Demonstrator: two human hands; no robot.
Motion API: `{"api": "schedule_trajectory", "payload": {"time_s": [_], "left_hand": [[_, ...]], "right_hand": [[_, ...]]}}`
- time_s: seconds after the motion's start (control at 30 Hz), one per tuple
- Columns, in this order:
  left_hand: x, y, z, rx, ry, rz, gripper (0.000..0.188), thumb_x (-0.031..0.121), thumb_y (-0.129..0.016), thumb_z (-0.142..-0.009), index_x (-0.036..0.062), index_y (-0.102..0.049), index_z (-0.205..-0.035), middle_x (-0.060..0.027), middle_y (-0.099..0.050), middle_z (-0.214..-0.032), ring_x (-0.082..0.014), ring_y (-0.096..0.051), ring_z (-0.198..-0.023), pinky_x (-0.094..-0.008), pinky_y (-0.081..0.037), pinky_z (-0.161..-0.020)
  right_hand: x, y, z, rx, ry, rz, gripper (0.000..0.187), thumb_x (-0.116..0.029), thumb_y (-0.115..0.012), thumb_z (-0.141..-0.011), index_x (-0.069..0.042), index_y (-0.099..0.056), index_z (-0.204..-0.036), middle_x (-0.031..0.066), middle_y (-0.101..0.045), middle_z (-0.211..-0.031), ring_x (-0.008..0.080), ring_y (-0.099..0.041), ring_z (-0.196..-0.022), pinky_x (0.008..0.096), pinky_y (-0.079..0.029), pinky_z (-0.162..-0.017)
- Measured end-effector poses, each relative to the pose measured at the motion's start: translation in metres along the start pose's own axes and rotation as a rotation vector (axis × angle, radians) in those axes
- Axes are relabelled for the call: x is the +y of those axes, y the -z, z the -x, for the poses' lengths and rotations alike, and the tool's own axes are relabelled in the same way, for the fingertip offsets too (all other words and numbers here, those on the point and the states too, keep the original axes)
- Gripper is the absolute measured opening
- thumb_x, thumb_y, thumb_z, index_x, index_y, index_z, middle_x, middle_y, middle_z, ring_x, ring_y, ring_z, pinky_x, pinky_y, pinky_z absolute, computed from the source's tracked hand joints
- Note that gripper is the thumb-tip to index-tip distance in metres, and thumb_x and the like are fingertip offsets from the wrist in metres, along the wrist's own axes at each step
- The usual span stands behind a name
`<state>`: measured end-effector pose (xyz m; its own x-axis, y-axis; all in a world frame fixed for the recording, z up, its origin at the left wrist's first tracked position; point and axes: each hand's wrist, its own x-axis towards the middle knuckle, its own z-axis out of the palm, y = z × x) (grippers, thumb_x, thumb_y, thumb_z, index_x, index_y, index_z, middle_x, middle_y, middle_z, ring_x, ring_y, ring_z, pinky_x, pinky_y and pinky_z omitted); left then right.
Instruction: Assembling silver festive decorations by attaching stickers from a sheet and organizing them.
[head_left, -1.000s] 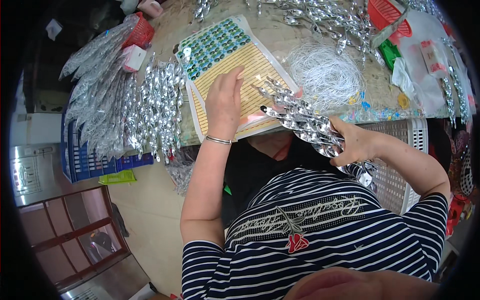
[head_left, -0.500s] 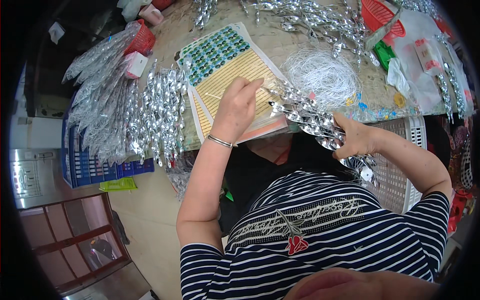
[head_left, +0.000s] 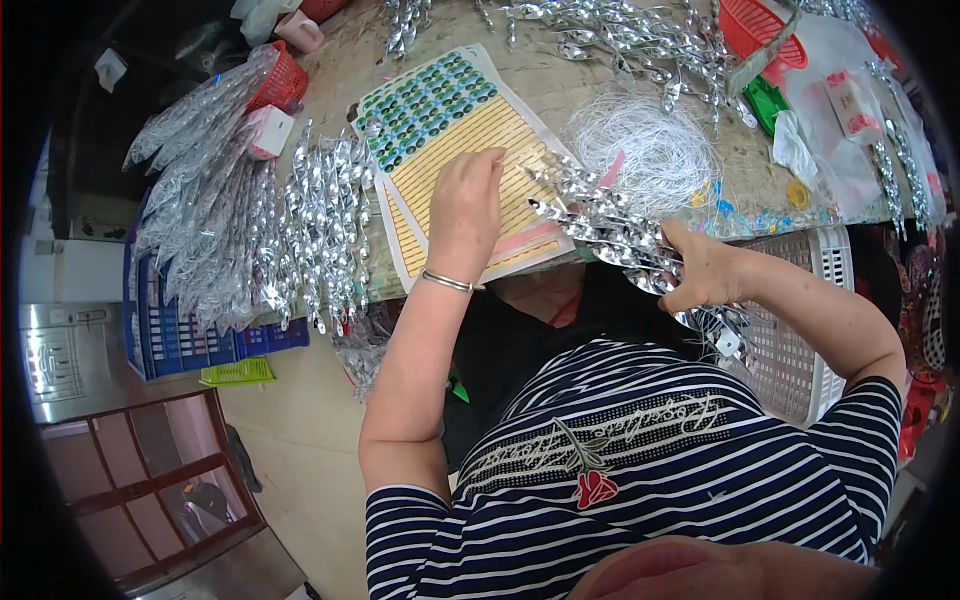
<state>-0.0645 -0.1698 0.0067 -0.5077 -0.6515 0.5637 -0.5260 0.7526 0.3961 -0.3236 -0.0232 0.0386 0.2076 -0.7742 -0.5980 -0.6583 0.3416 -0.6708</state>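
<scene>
My right hand (head_left: 705, 268) is wrapped round a bundle of shiny silver twisted foil strips (head_left: 610, 218), which hangs over the table's near edge. The bundle's far end lies at the right side of a sticker sheet (head_left: 440, 115) with green oval stickers above and yellow strip rows below. Over the yellow rows, my left hand (head_left: 467, 205) has its fingers pressed together, back of the hand upward. Anything between those fingers is hidden. Beside the bundle is a loose tangle of white string (head_left: 650, 150). A small pink strip (head_left: 611, 169) shows between bundle and string.
More silver twisted strips (head_left: 325, 225) hang off the table at left, beside a pile of clear-wrapped ones (head_left: 200, 190). Baskets stand about: red (head_left: 281, 80), blue (head_left: 160, 330) and white (head_left: 785, 340). Further silver strips (head_left: 620, 45) lie at the table's far side.
My left hand has drawn back slightly from the bundle's tip and turned its back upward. The bundle in my right hand has shifted slightly left. More of the pink strip shows.
</scene>
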Motion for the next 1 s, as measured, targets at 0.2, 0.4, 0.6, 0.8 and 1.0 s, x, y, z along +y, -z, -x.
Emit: {"api": "schedule_trajectory", "payload": {"time_s": [0.2,0.4,0.6,0.8,1.0], "left_hand": [[0.023,0.004,-0.023,0.169,-0.088,-0.094,0.013,0.004,-0.066,-0.08,0.006,-0.069,-0.092,-0.0081,-0.059,-0.083,-0.027,-0.056,-0.08,-0.0361,-0.046,-0.071],[0.034,0.006,-0.028,0.194,-0.142,-0.145,0.025,-0.001,-0.067,-0.068,0.0108,-0.07,-0.089,-0.005,-0.056,-0.082,-0.024,-0.055,-0.076,-0.0344,-0.047,-0.067],[0.038,0.007,-0.026,0.215,-0.135,-0.131,0.027,-0.001,-0.066,-0.066,0.0117,-0.07,-0.089,-0.0044,-0.056,-0.082,-0.0237,-0.055,-0.075,-0.0344,-0.046,-0.065],[0.05,0.007,-0.029,0.212,-0.185,-0.075,0.027,0.001,-0.065,-0.067,0.0126,-0.07,-0.091,-0.0036,-0.055,-0.081,-0.0238,-0.055,-0.075,-0.0351,-0.046,-0.066],[0.055,0.015,-0.024,0.102,-0.179,0.116,0.028,0.001,-0.066,-0.067,0.0126,-0.071,-0.092,-0.0039,-0.056,-0.082,-0.0238,-0.056,-0.076,-0.0346,-0.047,-0.067]], "right_hand": [[-0.015,-0.003,-0.016,-0.014,0.074,0.056,0.057,-0.02,-0.073,-0.062,0.003,-0.045,-0.105,0.0117,-0.058,-0.084,0.0218,-0.057,-0.081,0.0347,-0.046,-0.073],[-0.035,0.016,-0.03,0.008,0.065,-0.064,0.081,-0.021,-0.073,-0.06,0.007,-0.039,-0.128,0.0141,-0.058,-0.1,0.0216,-0.057,-0.091,0.0321,-0.046,-0.082],[-0.047,0.018,-0.039,0.066,0.063,-0.325,0.086,-0.023,-0.074,-0.057,0.007,-0.038,-0.129,0.0189,-0.057,-0.108,0.0253,-0.057,-0.098,0.0328,-0.045,-0.086],[-0.07,0.003,-0.06,0.115,0.081,-0.203,0.094,-0.026,-0.076,-0.054,0.01,-0.035,-0.131,0.0213,-0.057,-0.11,0.0277,-0.056,-0.103,0.0339,-0.044,-0.088],[-0.083,0.009,-0.108,0.165,0.334,-0.411,0.061,-0.022,-0.075,-0.064,0.005,-0.056,-0.115,0.019,-0.061,-0.108,0.0251,-0.059,-0.1,0.0346,-0.049,-0.081]]}}
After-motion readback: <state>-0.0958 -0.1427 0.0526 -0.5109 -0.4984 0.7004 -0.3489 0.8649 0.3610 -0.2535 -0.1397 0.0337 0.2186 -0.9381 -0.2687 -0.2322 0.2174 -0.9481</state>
